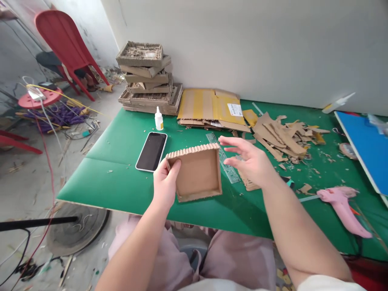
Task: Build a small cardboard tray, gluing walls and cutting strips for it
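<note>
**Cardboard tray in hand at a green tabletop**

Item 1. Cardboard tray (197, 173): shallow, square, brown, with a corrugated strip along its far wall. It sits over the near middle of the tabletop (121, 178), open side facing the camera.

Item 2. Left hand (165, 184): its grip is closed on the tray's left wall, thumb inside and fingers behind.

Item 3. Right hand (248, 159): its grip is open and holds nothing. The fingers are spread just beside the tray's right wall, above a clear ruler (226, 161) whose markings are too faint to read.

Item 4. Phone (151, 151): dark screen up, just left of the tray.

Item 5. White glue bottle (159, 119): upright behind the phone, no legible label.

Item 6. Stack of trays (148, 76): in the far left corner.

Item 7. Flattened box (212, 107): yellow tape bands, lying beside the stack. It carries a white shipping label (235, 109) with print too small to read.

Item 8. Cardboard scraps (281, 135): scattered to the right.

Item 9. Pink glue gun (342, 206): near the right front edge, no brand visible.

Item 10. Blue board (366, 145): at the far right.
</note>
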Available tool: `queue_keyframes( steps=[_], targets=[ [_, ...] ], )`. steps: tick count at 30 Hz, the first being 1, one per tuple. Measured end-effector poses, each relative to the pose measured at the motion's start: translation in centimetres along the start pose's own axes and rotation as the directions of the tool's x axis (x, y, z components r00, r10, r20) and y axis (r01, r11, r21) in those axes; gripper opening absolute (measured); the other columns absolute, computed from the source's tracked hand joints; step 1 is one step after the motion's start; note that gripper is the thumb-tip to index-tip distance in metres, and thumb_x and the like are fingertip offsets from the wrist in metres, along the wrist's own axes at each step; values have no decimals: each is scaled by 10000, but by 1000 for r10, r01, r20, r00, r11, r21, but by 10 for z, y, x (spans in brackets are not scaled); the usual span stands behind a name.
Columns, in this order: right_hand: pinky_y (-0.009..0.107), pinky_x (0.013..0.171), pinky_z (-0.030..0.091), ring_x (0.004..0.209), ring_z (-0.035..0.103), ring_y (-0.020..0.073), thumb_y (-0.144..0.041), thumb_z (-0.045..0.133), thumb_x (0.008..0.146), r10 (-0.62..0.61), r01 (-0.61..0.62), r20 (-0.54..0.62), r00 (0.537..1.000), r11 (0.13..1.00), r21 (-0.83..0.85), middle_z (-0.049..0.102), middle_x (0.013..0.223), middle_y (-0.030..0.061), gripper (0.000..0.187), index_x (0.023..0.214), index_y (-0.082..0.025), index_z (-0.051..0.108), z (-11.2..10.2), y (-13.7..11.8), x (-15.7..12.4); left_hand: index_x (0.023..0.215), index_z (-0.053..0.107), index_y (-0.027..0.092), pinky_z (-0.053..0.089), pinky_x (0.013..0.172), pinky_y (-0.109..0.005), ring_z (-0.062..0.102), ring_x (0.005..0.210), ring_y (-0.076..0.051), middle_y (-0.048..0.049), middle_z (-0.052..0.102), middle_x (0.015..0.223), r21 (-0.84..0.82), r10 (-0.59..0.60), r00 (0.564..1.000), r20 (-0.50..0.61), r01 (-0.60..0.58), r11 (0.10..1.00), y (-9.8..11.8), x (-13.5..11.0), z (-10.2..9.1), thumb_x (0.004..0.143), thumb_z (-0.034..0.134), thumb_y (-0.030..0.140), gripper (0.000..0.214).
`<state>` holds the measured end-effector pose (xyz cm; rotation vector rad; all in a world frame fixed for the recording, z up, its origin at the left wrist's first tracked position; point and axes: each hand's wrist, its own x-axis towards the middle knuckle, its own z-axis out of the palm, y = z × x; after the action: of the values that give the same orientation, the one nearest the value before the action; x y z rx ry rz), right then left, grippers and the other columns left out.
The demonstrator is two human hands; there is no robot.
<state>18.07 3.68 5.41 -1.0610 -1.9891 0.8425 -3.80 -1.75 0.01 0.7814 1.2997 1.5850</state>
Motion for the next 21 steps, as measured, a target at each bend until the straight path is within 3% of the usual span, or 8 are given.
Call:
queue_keyframes(
  steps=[3,6,7,9,12,14,17,21],
  targets=[
    [370,896,529,1086,605,195,-443,693,762,79,-63,-143,987,991,117,641,1189,54,507,1229,-285,575,16,8,-6,835,640,184,514,617,-237,612,694,-132,-4,667,795,-37,-17,1000,4,17,999,-2,-1,3,718,695,443,290],
    [286,654,556,774,648,153,-502,653,772,233,-166,-305,923,959,229,679,846,30,323,905,-208,658,33,0,-12,780,636,189,482,559,-187,576,618,-93,35,625,679,132,205,967,-151,-185,974,-3,-7,7,757,676,387,203],
    [274,594,548,706,642,147,-525,625,785,290,-212,-252,923,931,296,669,774,25,331,839,-200,655,39,-6,-14,768,638,190,467,535,-171,561,587,-81,47,608,639,220,309,931,-193,-266,939,-3,-10,9,768,671,361,174],
    [305,663,574,837,671,182,-541,630,773,310,-280,8,951,847,453,702,903,59,372,931,-206,667,53,-16,-17,802,654,195,468,519,-165,569,562,-78,55,621,631,363,492,846,-206,-401,841,-6,-15,15,774,671,314,124],
    [394,940,519,1150,590,226,-530,671,741,231,-277,158,960,712,645,639,1220,98,510,1146,-227,607,70,-28,-21,1016,655,210,555,675,-232,680,769,-137,-11,718,913,385,634,767,-96,-559,735,-15,-21,25,789,661,275,237],
    [410,995,484,1204,554,233,-503,698,724,194,-249,159,968,657,712,599,1288,101,576,1215,-235,559,77,-31,-22,1176,596,220,566,829,-315,674,984,-198,-67,685,1127,340,627,779,-5,-588,734,-23,-23,31,803,651,270,379],
    [417,1004,474,1175,571,231,-427,750,684,194,-234,139,971,669,705,593,1285,93,639,1250,-248,512,83,-29,-24,1354,452,275,509,978,-369,544,1231,-249,-95,527,1375,302,586,803,108,-588,750,-32,-22,37,808,649,268,580],
    [384,947,507,1055,625,202,-344,781,630,291,-200,-27,956,719,665,655,1129,56,529,1090,-246,541,89,-27,-24,1473,228,304,398,1096,-400,312,1404,-283,-101,269,1545,296,584,764,274,-645,704,-36,-26,36,780,658,246,818]
  ],
)
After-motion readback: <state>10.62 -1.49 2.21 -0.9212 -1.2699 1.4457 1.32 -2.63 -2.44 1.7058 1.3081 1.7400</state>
